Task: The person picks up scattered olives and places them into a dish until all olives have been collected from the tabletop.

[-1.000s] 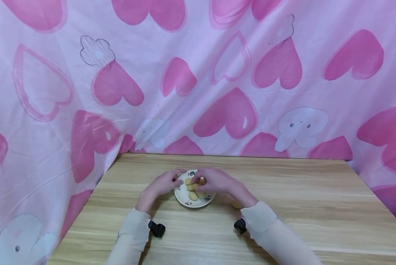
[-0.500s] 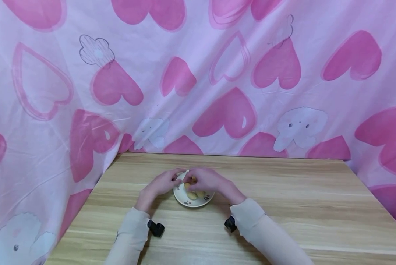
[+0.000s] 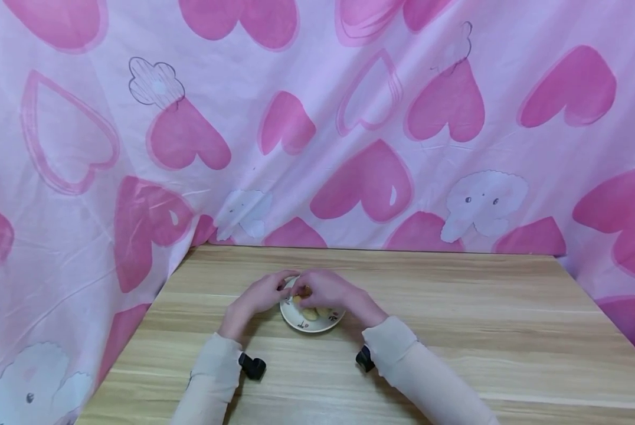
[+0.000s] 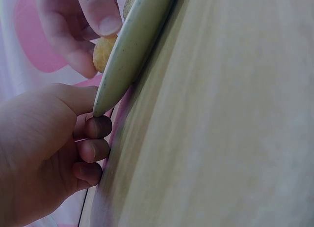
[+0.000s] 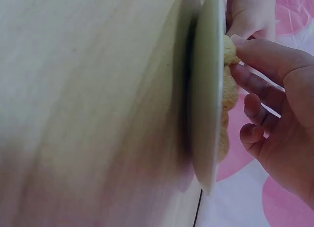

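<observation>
A white plate (image 3: 298, 323) with small printed figures on its rim stands on the wooden table. Several tan, rough-surfaced cookies (image 5: 229, 92) lie on it, partly covered by my right hand in the head view. My left hand (image 3: 261, 293) pinches the plate's left rim, thumb above and fingertips below, as the left wrist view (image 4: 54, 143) shows. Over the plate's left part, my right hand (image 3: 323, 289) pinches a cookie (image 4: 104, 52) between thumb and index finger. Its other fingers are loosely curled beside the plate's contents.
The wooden table (image 3: 482, 330) extends on both sides of the plate. Behind it and along the left hangs a pink cloth (image 3: 360, 118) with hearts. Black wrist cameras (image 3: 252, 367) sit at both light sleeves (image 3: 402, 348).
My right hand has moved left across the plate, from the middle to the left part. A tan spot beneath the right wrist no longer shows. My left hand has stayed at the rim.
</observation>
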Motion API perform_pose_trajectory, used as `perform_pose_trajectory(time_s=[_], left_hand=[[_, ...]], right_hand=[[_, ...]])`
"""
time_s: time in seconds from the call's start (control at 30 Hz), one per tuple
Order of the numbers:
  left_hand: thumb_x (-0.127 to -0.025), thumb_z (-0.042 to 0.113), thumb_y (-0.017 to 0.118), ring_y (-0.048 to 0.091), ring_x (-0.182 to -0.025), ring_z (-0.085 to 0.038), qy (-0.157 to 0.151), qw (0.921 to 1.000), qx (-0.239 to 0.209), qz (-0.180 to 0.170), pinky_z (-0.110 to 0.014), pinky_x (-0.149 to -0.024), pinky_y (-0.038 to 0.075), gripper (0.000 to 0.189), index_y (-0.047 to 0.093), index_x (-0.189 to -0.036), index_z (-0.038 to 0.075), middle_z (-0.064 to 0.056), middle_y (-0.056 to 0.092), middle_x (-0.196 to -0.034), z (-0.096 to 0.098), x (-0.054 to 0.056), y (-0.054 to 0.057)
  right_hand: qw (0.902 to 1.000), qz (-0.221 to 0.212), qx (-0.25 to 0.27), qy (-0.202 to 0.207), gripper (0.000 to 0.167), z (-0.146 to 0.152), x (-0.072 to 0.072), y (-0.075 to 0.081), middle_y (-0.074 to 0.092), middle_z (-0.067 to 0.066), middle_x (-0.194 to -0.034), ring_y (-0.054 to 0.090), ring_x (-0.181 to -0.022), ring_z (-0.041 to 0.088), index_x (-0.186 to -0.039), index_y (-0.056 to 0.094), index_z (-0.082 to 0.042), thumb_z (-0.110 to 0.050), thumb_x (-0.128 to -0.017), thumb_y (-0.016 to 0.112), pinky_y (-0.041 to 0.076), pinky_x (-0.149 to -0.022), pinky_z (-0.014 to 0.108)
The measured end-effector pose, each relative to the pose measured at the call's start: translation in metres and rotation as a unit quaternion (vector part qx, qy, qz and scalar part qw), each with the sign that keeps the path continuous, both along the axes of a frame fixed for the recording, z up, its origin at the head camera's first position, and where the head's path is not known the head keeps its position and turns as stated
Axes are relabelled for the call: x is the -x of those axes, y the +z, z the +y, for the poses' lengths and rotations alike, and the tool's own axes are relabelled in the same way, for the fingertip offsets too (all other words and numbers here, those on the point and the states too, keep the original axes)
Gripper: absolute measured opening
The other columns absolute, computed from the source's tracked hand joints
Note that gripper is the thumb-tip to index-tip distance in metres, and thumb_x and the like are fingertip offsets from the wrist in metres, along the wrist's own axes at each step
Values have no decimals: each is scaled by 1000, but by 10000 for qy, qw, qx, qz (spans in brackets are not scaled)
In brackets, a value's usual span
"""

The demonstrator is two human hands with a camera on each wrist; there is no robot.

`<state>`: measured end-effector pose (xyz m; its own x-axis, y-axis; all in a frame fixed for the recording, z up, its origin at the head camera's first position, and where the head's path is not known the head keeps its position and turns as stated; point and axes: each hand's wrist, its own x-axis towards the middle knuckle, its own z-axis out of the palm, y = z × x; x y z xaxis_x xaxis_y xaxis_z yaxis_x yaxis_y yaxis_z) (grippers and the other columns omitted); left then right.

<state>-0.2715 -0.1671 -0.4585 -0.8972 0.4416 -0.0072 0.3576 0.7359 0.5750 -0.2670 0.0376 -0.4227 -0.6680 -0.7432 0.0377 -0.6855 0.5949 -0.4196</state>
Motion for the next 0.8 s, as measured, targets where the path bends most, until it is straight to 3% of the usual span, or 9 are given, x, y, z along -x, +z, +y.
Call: perform_pose_trajectory(time_s=[0.3,0.8], left_hand=[[-99,24,60,41,-58,-11,44,10000,61,-25,-29,-54,35,46,52,-144,22,3,50,-69,1,0,0],[-98,23,62,46,-62,-13,164,9995,13,-265,-31,-58,38,49,50,-146,22,1,55,-74,0,0,0]], right_hand=[[9990,386,-179,146,20,-2,0,0,69,-8,-102,59,-99,8,-105,76,-20,-18,-85,73,47,-94,28],[9998,-28,156,-141,18,29,-19,17,68,-5,-103,65,-94,14,-107,76,-15,-23,-93,69,51,-80,28]])
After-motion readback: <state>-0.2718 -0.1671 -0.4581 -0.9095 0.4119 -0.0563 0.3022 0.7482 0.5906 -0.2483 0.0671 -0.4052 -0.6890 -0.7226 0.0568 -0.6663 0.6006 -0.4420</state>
